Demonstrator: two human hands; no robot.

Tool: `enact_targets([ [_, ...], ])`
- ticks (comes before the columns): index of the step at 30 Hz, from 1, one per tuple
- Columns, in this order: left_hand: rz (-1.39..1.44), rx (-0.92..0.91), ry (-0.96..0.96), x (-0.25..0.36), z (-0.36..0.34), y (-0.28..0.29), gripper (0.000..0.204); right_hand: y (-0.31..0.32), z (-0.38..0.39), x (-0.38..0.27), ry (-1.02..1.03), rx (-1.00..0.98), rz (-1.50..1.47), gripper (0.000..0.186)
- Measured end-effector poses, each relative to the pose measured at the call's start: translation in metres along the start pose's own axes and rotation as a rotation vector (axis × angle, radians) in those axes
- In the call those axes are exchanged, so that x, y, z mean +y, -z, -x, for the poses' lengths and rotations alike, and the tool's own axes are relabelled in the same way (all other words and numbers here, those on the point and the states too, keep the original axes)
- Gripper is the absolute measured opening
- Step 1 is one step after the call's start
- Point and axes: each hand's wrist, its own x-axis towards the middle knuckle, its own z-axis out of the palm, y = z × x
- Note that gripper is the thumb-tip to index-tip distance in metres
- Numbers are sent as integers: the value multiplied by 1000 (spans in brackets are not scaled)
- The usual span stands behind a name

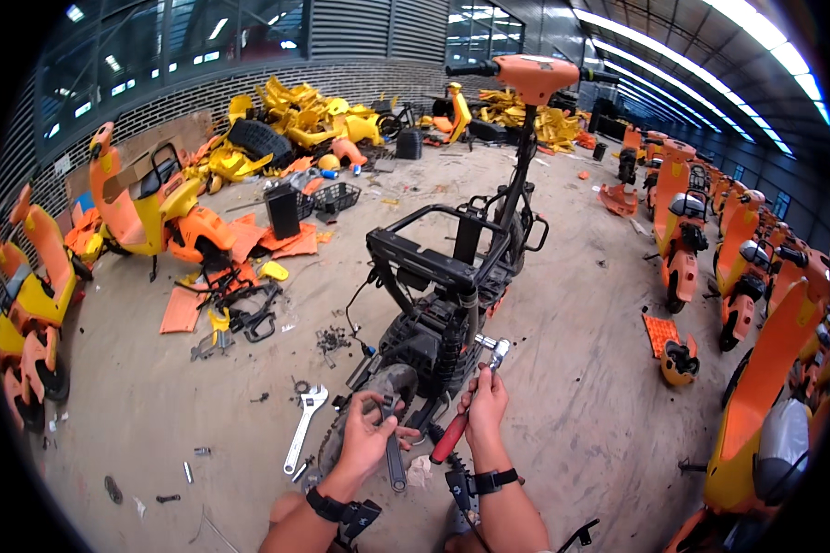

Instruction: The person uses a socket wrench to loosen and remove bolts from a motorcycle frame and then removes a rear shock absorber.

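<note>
My left hand (367,435) is closed around a dark wrench (396,465), its ring-shaped lower end hanging below the fingers. In my right hand (487,407) is a socket ratchet (451,437) with a red handle, its shiny head pointing up and away from me. Both hands are beside the rear wheel (392,380) of a stripped black electric scooter (424,324), which has an orange handlebar cover (537,79). The left fingers overlap the tyre in view; whether they touch it I cannot tell. A silver adjustable wrench (305,426) lies on the floor left of the wheel.
Small sockets (188,472) and loose fasteners (334,343) are scattered at the left. Removed orange panels (277,241) and a heap of yellow panels (314,115) lie farther back. Orange scooters (764,369) line the right side; others (148,217) stand at the left. A helmet (680,364) rests right.
</note>
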Motion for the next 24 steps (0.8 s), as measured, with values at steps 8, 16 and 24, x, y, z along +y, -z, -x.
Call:
enact_targets([
  [8,-280,45,13,-4,-51,0,55,-2,-10,0,-52,-12,-4,26],
  [16,-696,61,-125,18,-143,-16,31,-10,-13,-3,-121,-37,-10,26],
  [24,-904,-2,-108,19,-161,-26,28,-15,-16,3,-34,-23,31,22],
])
